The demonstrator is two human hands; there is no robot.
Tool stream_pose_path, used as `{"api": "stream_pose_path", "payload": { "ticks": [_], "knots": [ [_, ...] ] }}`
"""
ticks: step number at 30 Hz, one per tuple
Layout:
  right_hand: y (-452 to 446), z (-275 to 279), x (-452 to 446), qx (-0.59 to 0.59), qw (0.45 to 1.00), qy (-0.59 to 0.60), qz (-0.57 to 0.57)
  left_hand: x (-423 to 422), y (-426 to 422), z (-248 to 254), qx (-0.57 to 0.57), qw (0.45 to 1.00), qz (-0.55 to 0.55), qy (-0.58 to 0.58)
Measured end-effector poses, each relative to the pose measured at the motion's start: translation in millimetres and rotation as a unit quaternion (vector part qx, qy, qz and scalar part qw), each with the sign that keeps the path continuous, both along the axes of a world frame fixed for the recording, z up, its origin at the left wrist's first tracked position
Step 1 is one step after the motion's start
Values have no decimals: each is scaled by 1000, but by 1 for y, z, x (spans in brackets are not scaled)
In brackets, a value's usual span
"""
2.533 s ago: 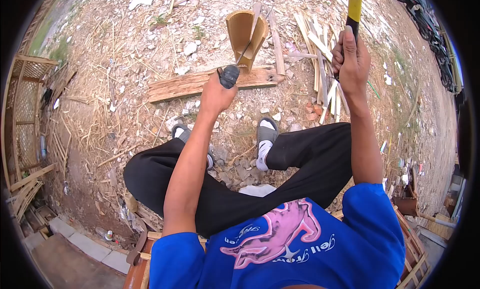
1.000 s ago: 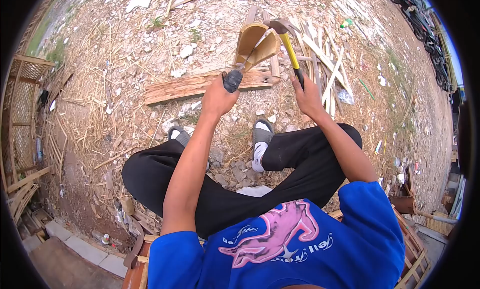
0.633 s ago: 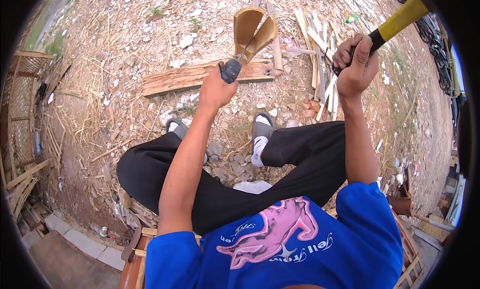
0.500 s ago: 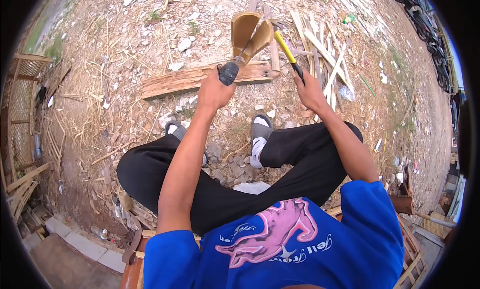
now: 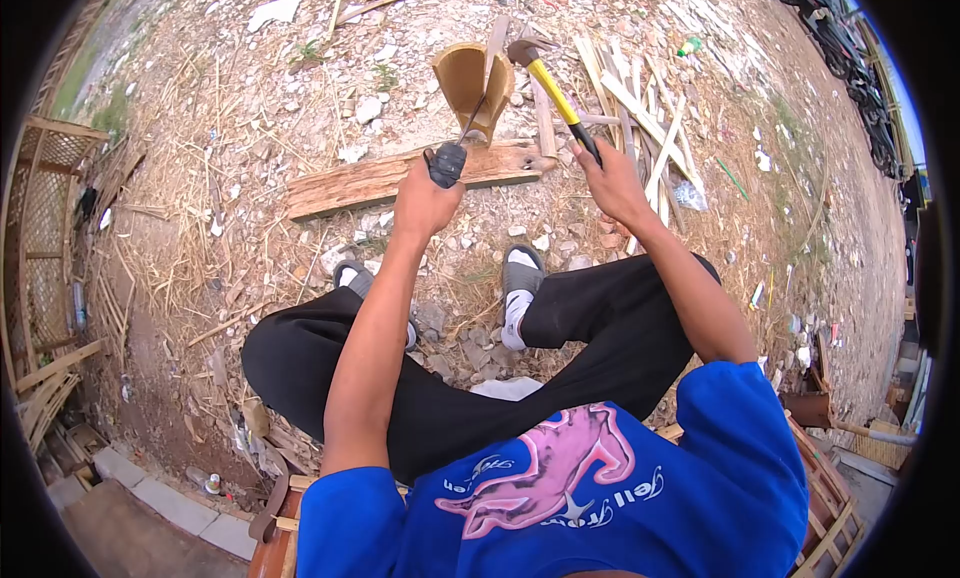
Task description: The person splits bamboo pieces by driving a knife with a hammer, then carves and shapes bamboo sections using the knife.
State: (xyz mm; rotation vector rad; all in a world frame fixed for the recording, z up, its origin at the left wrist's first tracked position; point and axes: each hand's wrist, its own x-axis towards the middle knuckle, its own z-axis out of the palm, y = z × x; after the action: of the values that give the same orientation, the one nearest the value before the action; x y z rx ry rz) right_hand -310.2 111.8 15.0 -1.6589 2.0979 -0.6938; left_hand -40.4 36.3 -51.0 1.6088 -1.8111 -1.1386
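Note:
My left hand (image 5: 425,203) is wrapped round the black handle of a bladed tool (image 5: 447,164). Its long thin blade reaches up into a split bamboo piece (image 5: 463,78), which stands open at the top on a rough wooden beam (image 5: 350,185). In my right hand (image 5: 612,183) is a hammer (image 5: 556,93) with a yellow and black handle. The hammer's head is just right of the blade's far end and the bamboo's rim; whether it touches the blade I cannot tell.
Several pale wood strips (image 5: 650,118) lie crossed on the stony ground right of the beam. My sandalled feet (image 5: 522,278) rest below the beam. A lattice frame (image 5: 45,228) stands at the far left, and motorcycles (image 5: 845,63) are at the upper right.
The hammer has swung up and down repeatedly and is now low beside the blade. The bamboo piece has shifted left and turned slightly, with my left hand still on the tool.

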Motion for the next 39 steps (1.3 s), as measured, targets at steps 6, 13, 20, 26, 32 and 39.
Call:
{"api": "stream_pose_path", "payload": {
  "ticks": [6,13,20,26,32,39],
  "knots": [
    [-15,109,15,-238,918,-315,48,2,4,9,-3,1000,12,14],
    [8,-37,-10,35,998,44,-8,1,4,-2,0,1000,15,-1],
    [13,-1,8,3,998,-44,-39,-2,3,-4,17,1000,14,-3],
    [14,-13,12,-18,1000,18,-2,-14,6,-8,-17,999,3,-40],
    [7,1,10,-43,998,-20,-34,-14,12,4,-18,999,-6,-38],
    [1,1,6,-294,932,-211,-11,-13,12,0,-12,1000,-1,-22]
  ]
}}
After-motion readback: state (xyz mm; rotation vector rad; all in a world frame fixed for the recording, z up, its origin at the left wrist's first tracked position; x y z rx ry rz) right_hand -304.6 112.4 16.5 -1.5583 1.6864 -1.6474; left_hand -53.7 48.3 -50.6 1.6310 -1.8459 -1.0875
